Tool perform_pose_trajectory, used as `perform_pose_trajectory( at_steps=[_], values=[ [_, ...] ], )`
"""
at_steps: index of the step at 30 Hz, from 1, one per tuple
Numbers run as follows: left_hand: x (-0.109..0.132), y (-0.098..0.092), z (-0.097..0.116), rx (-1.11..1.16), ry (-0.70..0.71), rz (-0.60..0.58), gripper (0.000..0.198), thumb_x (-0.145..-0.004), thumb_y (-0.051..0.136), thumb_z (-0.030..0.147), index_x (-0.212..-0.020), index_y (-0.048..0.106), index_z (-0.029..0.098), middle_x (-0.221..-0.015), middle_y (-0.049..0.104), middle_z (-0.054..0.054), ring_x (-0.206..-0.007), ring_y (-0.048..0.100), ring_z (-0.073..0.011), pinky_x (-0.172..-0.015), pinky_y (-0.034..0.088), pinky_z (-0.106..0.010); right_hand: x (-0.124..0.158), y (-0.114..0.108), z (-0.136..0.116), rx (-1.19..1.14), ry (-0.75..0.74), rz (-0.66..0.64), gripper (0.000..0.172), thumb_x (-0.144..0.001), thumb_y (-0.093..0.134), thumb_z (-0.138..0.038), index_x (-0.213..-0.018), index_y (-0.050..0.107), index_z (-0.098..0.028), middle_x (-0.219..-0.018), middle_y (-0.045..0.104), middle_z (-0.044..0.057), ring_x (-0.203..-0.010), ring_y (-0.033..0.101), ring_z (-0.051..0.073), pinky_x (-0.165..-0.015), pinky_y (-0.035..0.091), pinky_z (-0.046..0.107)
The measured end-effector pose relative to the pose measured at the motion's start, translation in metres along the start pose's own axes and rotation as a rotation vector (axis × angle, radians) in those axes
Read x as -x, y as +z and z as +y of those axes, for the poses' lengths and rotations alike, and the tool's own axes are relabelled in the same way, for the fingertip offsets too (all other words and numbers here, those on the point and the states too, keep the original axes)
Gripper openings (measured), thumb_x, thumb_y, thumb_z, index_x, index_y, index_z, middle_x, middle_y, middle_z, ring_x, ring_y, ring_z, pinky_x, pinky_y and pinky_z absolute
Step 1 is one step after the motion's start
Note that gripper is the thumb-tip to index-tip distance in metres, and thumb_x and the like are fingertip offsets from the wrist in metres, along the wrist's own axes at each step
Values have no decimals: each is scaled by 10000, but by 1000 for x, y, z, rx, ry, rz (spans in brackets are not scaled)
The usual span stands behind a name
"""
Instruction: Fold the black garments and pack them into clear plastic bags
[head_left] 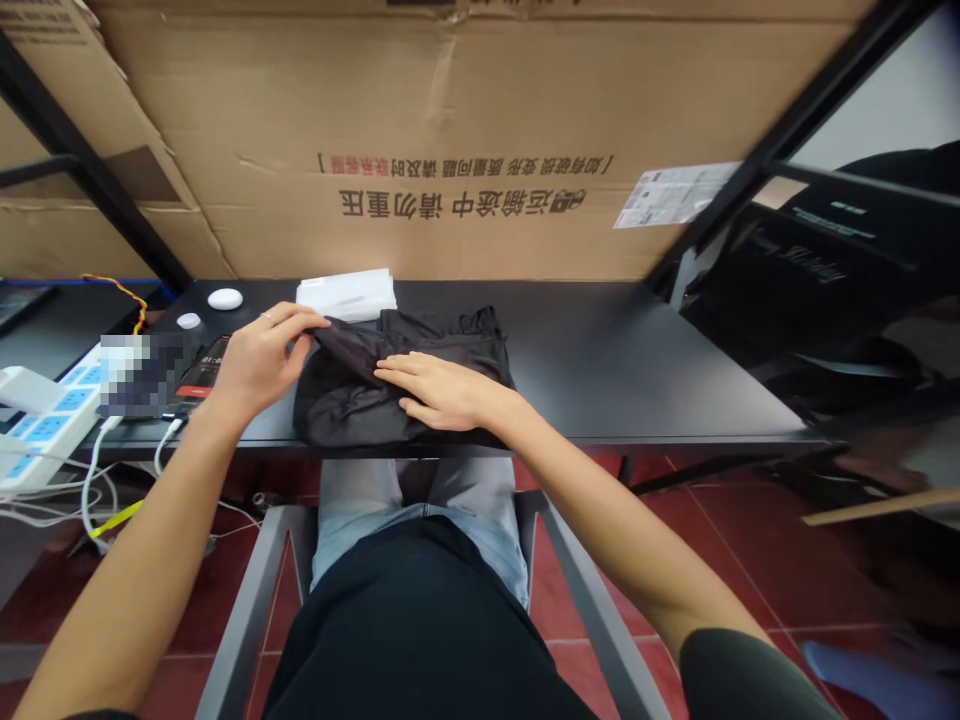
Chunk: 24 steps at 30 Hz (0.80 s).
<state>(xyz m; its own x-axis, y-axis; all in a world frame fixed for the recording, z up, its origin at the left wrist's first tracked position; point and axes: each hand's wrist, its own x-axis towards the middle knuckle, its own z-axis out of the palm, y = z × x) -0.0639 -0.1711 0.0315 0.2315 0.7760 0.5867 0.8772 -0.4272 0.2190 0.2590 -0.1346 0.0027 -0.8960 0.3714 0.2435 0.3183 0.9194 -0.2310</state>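
Observation:
A dark folded garment (352, 395) lies on the black table (600, 360) near its front edge. My left hand (262, 360) pinches a folded flap of that garment at its upper left corner, fingers closed on the cloth. Flat on the middle of the garment rests my right hand (439, 390), fingers stretched out and pressing the cloth down. A white folded item (347, 293) lies just behind the garment.
Two small white round objects (224, 298) sit at the table's back left. A white power strip (45, 425) with cables lies at the far left. A big cardboard sheet (465, 140) stands behind the table. Black bags (810, 290) are at the right.

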Motion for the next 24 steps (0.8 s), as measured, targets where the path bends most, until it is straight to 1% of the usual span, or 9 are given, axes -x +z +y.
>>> perform_pose_trajectory(
  at_steps=[3,6,9,12,16,18,19,21,24],
  values=[
    [-20,5,27,16,74,53,361,-1064,561,208,-1290,828,299,-1459,787,-41,-1332,754,-275,-1139,619,-425,4,-3,0,-30,14,-8,632,-1057,631,-244,-1678,603,-132,-1759,579,209,-1668,529,340,-1413,399,591],
    [-35,13,52,43,160,62,382,-1073,542,173,-1291,831,297,-1509,770,-30,-1370,744,-274,-1184,599,-442,13,-13,1,-50,15,34,602,-1028,632,-220,-1627,658,-164,-1723,628,179,-1647,555,335,-1413,402,600],
    [-44,29,73,86,227,7,393,-1092,518,166,-1299,826,295,-1543,755,-21,-1385,742,-268,-1187,602,-439,30,-26,5,-61,58,195,546,-1002,576,-145,-1523,731,-202,-1626,715,148,-1562,641,326,-1354,493,594],
    [-44,49,88,140,269,-108,418,-1121,489,183,-1393,779,311,-1587,726,-23,-1351,762,-266,-1163,622,-438,48,-36,9,-66,179,405,498,-1006,554,-130,-1443,765,-238,-1512,784,118,-1429,735,319,-1257,589,566],
    [-34,67,99,336,314,-209,574,-1128,449,157,-1666,544,332,-1696,623,-66,-1337,764,-236,-1162,636,-431,62,-39,5,-108,248,558,378,-1047,607,-197,-1374,789,-253,-1425,822,105,-1312,788,313,-1201,625,538],
    [-28,65,96,428,332,-175,604,-1121,472,154,-1705,476,311,-1697,602,-98,-1374,736,-228,-1216,606,-438,64,-38,2,-126,230,559,361,-1057,627,-223,-1376,791,-265,-1454,810,100,-1347,773,313,-1221,612,541],
    [-25,62,94,434,321,-149,590,-1115,518,177,-1691,486,298,-1671,613,-111,-1377,728,-235,-1233,592,-450,64,-36,0,-133,219,533,355,-1063,628,-229,-1372,798,-267,-1464,806,100,-1365,765,312,-1230,607,542],
    [-18,51,85,372,235,-120,561,-1073,673,274,-1621,553,273,-1573,663,-125,-1331,729,-265,-1210,599,-472,65,-32,-1,-140,210,445,328,-1077,623,-239,-1335,824,-265,-1459,808,101,-1378,760,312,-1242,603,541],
    [-8,37,70,223,53,-195,558,-948,860,459,-1424,668,242,-1377,738,-118,-1205,747,-303,-1085,638,-474,65,-25,0,-117,251,329,299,-1091,627,-260,-1272,864,-257,-1441,816,111,-1376,763,326,-1257,596,549]
  ],
)
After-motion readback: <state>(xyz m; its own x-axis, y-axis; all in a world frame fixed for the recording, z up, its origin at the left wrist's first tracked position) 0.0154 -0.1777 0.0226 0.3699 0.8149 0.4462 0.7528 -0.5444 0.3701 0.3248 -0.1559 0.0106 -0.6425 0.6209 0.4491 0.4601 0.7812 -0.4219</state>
